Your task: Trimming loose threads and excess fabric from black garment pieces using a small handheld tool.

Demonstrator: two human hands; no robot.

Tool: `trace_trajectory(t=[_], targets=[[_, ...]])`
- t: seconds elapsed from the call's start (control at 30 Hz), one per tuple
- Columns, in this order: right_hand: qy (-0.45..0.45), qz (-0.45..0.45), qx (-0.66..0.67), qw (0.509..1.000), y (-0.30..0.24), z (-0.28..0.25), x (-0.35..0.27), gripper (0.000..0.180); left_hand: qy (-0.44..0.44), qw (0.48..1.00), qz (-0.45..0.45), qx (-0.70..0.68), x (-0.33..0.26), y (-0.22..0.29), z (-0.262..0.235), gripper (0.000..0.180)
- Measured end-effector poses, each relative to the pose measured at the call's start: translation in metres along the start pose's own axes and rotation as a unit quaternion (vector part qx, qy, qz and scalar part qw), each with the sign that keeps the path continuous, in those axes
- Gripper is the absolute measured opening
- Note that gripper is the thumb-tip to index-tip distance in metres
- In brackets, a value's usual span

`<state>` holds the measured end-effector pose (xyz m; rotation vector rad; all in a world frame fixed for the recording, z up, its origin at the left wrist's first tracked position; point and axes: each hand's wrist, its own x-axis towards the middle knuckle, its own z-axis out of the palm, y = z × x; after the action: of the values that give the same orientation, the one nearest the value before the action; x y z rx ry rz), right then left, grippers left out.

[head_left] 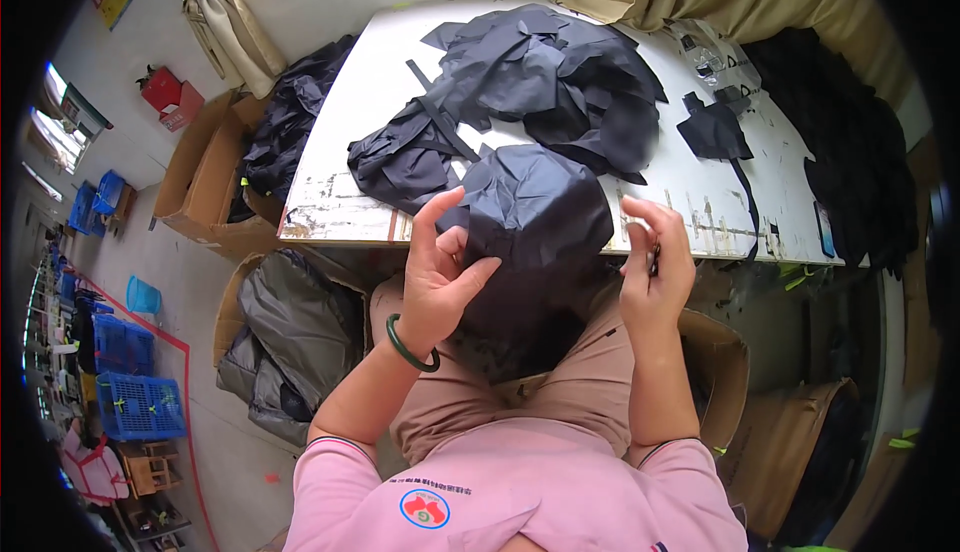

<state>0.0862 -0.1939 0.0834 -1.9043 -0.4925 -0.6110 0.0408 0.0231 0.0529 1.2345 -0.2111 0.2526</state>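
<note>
A dark grey-black fabric piece (535, 197) hangs over the table's front edge and down onto my lap. My left hand (440, 277), with a green bangle at the wrist, is at its left side. Thumb and forefinger are spread apart, and the thumb tip overlaps the cloth in view. Right of the fabric, my right hand (660, 267) is raised off it with its fingers curled. Something small and dark shows between those fingers, too small to name. Behind the piece, a heap of dark cut fabric (540, 62) covers much of the white table (335, 152).
A small black piece with a strap (715, 132) and a clear plastic bag (705, 62) lie at the table's right. Dark cloth (830, 142) is piled beyond. Cardboard boxes (200, 172) and grey folded material (305, 327) stand left; another carton (785, 452) is low right.
</note>
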Motion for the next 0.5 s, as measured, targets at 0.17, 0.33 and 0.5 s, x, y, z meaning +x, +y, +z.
trace_trajectory(t=[0.17, 0.33, 0.5], targets=[[-0.159, 0.038, 0.2, 0.966, -0.036, 0.026, -0.024, 0.037, -0.011, 0.998, 0.034, 0.043, -0.022, -0.017, 0.006, 0.075], [-0.171, 0.028, 0.137, 0.975, -0.007, 0.044, -0.037, 0.031, -0.045, 0.981, 0.058, 0.178, -0.031, -0.008, 0.004, 0.048], [-0.183, 0.03, 0.125, 0.975, -0.003, 0.041, -0.039, 0.022, -0.018, 0.989, 0.006, 0.15, -0.039, -0.009, 0.003, 0.033]])
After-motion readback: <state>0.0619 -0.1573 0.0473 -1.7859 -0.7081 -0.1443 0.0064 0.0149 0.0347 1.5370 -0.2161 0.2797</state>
